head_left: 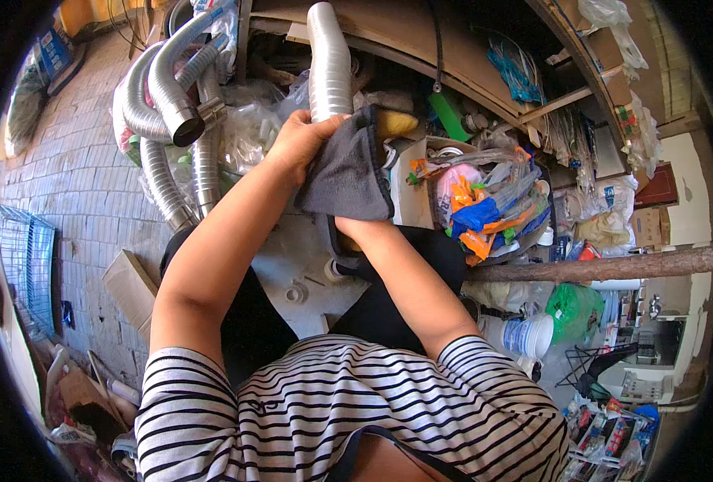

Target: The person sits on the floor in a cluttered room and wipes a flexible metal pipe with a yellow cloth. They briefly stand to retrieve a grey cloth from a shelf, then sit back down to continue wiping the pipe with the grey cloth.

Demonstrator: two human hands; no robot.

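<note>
A silvery ribbed flexible duct [330,72] stands up in front of me, its lower end running into a dark grey cloth [344,173]. My left hand [302,143] is closed round that lower end, its thumb lying across the duct by the cloth's upper edge. From below, my right hand [362,230] goes in under the cloth. Only its wrist and back show, and its fingers are hidden. Whether the cloth is a glove or a loose rag I cannot tell.
More bent metal ducts [159,88] lie to the left among clear plastic bags. A bundle of coloured plastic bags [493,201] sits in a box on the right. Beyond it a wooden pole [597,267] runs sideways. White ring-shaped parts [295,294] lie between my legs.
</note>
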